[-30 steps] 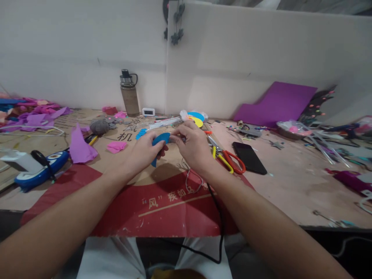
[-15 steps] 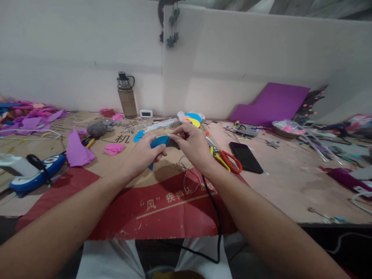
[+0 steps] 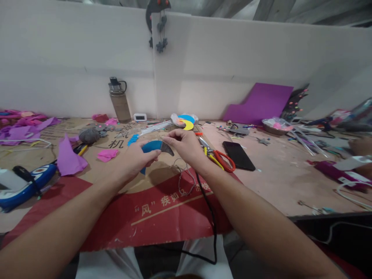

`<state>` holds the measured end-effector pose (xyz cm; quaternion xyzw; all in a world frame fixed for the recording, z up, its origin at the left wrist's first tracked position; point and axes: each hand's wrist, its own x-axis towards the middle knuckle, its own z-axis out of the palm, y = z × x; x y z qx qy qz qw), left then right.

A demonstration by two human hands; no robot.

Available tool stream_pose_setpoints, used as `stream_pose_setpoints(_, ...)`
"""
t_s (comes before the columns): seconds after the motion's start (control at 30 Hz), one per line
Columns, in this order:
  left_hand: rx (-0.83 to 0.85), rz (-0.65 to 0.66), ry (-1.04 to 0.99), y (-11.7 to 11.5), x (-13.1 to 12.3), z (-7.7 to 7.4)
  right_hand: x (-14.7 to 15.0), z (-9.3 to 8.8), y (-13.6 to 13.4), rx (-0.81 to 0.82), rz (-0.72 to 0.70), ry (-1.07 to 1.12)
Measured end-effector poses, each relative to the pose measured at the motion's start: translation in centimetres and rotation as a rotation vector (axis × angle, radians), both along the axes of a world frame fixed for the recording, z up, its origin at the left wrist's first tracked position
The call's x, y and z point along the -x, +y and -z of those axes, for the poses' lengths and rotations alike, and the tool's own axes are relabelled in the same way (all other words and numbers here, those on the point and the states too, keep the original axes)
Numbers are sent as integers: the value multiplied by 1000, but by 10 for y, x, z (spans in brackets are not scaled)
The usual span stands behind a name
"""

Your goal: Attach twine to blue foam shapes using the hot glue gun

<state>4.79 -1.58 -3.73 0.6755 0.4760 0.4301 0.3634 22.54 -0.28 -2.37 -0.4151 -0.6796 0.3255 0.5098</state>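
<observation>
My left hand (image 3: pixel 138 158) is closed on a blue crescent (image 3: pixel 151 146), thumb along its lower edge. Grey yarn (image 3: pixel 167 148) covers the crescent's right end, which tapers to a curved tip. A blue corner pokes out below the left hand. Just above the grey end, my right hand (image 3: pixel 183 144) pinches thumb and forefinger together on the yarn; the bit between the fingertips is too fine to see clearly. A loose pale loop of strand (image 3: pixel 187 180) lies on the paper beneath the right hand.
Red-handled scissors (image 3: pixel 224 161) and a black phone (image 3: pixel 238 155) lie to the right. A yarn ball (image 3: pixel 89 135), pink scraps (image 3: pixel 107 155) and a bottle (image 3: pixel 119 100) are left. A black cable (image 3: pixel 210 205) crosses the red paper (image 3: pixel 162 221). Another person's hand (image 3: pixel 360 147) shows far right.
My right hand has shifted slightly up and off the crescent's end, so the grey-covered tip shows more. The view has turned a little right. A person's hand has appeared at the right edge.
</observation>
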Motion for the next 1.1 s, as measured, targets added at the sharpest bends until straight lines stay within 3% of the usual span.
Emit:
stream_pose_setpoints(0.13,-8,11,46,-2,3,-4,-1,-1,-1,218,-142,152)
stream_pose_setpoints(0.33,-45,31,102,-8,4,-11,-7,-1,-1,588,-487,369)
stream_pose_setpoints(0.5,-65,68,71,-10,4,-12,-9,1,0,665,-642,416)
stream_pose_setpoints(0.67,-46,85,-153,-7,2,-7,-1,7,-3,727,-681,431)
stream_pose_setpoints(0.8,73,121,-337,-7,-3,-8,7,18,-4,694,-628,389)
stream_pose_setpoints(0.87,114,133,-390,-7,-5,-8,7,24,0,627,-501,290)
stream_pose_setpoints(1.0,132,77,-393,-4,-4,-8,1,23,9,255,-46,173)
stream_pose_setpoints(1.1,112,68,-280,-2,-1,-5,-1,14,6,70,-31,196)
